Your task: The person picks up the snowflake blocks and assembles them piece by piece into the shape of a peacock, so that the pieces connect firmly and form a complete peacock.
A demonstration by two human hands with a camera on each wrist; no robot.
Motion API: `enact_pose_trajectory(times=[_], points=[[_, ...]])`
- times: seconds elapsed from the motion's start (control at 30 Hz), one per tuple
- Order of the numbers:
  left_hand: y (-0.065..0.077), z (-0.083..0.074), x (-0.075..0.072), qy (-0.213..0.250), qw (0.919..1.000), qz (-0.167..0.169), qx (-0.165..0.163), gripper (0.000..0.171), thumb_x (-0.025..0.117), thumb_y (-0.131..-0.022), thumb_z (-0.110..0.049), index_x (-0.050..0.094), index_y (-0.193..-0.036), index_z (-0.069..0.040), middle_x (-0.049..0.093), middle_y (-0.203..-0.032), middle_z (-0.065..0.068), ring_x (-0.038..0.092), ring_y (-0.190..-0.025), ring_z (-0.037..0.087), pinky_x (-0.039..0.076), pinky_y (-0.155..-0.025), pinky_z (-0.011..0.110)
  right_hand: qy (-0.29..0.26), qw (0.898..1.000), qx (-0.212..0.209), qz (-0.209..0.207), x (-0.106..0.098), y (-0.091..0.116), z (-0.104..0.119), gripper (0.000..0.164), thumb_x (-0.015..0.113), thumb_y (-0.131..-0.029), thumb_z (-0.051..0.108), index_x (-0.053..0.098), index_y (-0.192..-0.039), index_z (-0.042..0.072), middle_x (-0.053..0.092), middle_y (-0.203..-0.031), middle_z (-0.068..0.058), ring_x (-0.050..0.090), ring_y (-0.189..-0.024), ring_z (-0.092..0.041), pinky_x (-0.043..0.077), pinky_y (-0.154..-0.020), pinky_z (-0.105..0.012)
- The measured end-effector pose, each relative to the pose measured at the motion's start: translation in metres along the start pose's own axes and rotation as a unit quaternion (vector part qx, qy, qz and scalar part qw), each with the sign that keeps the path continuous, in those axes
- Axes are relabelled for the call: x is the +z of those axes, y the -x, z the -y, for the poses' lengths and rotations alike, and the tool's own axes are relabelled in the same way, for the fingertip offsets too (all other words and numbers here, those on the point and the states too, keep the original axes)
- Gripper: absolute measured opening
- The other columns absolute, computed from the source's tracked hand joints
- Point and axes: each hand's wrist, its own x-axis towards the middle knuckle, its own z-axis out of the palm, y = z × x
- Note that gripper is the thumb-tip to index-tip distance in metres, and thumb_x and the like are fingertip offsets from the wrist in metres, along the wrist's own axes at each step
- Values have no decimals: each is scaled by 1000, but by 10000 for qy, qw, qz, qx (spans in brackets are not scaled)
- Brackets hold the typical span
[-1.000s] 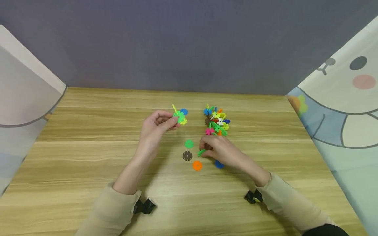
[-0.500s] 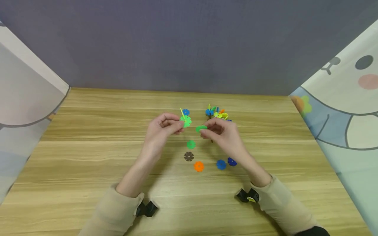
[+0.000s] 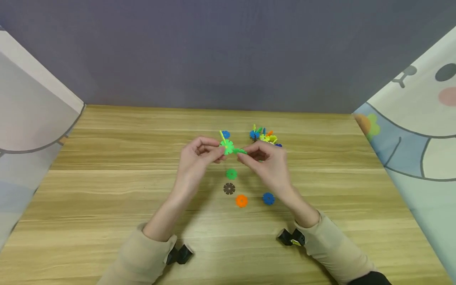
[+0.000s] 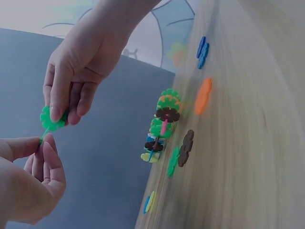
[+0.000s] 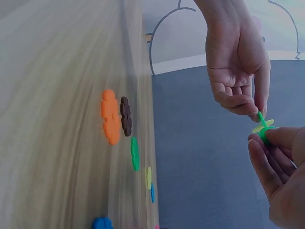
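Thumb and fingertips of my left hand (image 3: pixel 197 158) pinch a light-green notched interlocking disc (image 3: pixel 228 147), raised above the table. A yellow interlocking disc (image 3: pixel 222 137) is slotted into it and points up. From the other side, my right hand (image 3: pixel 270 164) pinches a darker green interlocking disc (image 3: pixel 240 151) by its edge. In the left wrist view this green disc (image 4: pixel 46 118) meets the left hand's piece edge to edge. How deep the slots engage cannot be told.
On the wooden table (image 3: pixel 107 190) lie loose discs: green (image 3: pixel 231 173), brown (image 3: pixel 229 188), orange (image 3: pixel 241 201) and blue (image 3: pixel 268 198). A colourful cluster of discs (image 3: pixel 265 137) sits behind my right hand, partly hidden. Beyond the table's far edge stands a grey wall (image 3: pixel 213 59).
My right hand has lifted the green disc from near the loose pieces and brought it up and left against the left hand's piece. The left hand has shifted slightly right.
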Motion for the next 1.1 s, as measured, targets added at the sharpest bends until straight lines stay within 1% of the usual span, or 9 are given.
enact_pose_trajectory(times=[0.17,0.33,0.53,0.6,0.77,0.87,0.93,1.0,1.1], points=[[0,1,1,-80,10000,28,-22,18,74,-93,-8,67,-109,-2,74,-88,2,75,-85,26,63,-85,36,140,9991,-342,-183,3,1,-1,8,83,-84,1,76,-89,2,79,-87,-12,72,-71,-6,61,-66,-21],[0,2,3,-169,9999,36,5,16,74,-93,-5,68,-106,0,74,-88,5,75,-80,25,63,-84,41,454,9959,-697,-367,5,2,-3,11,85,-80,-2,76,-85,1,78,-82,-12,68,-66,-5,57,-61,-16],[-1,4,2,-346,9993,109,-27,14,74,-91,-2,69,-103,2,74,-89,7,74,-75,21,63,-80,36,730,9931,-817,-414,7,4,-6,11,87,-77,-1,77,-82,0,78,-79,-12,67,-63,-7,55,-59,-14],[-2,3,1,-409,9991,131,-56,13,75,-91,-2,69,-102,2,74,-89,7,74,-74,20,64,-79,36,778,9924,-868,-403,8,4,-7,11,87,-77,-1,77,-81,1,78,-78,-11,67,-61,-7,55,-58,-14],[-3,3,1,-437,9987,182,-170,14,75,-91,-2,69,-102,3,74,-89,6,73,-71,17,64,-78,37,646,9929,-937,-357,9,4,-11,10,87,-78,-2,77,-81,0,77,-76,-11,66,-61,-7,55,-58,-14],[-4,4,0,-400,9987,245,-207,15,75,-91,-3,69,-104,2,74,-90,6,74,-74,18,64,-80,36,601,9942,-842,-310,9,4,-11,9,86,-80,0,77,-82,1,77,-77,-10,64,-62,-6,54,-58,-15],[-5,5,-1,-413,9986,272,-183,16,75,-92,-5,70,-106,2,75,-92,6,75,-76,20,64,-82,38,503,9964,-659,-180,8,3,-11,9,85,-81,2,77,-85,2,77,-81,-10,65,-65,-6,56,-60,-17],[-5,4,-2,-448,9985,271,-145,17,75,-92,-6,70,-107,1,76,-94,7,75,-78,20,64,-84,39,265,9990,-350,46,6,2,-9,11,84,-83,4,77,-92,2,77,-87,-11,68,-70,-7,59,-64,-20],[-5,3,-3,-648,9976,232,-96,18,77,-92,-10,74,-108,-1,77,-97,9,76,-80,21,64,-84,38,-298,9984,217,436,1,-1,-9,13,78,-91,6,75,-103,1,77,-96,-15,74,-79,-11,64,-71,-31]])
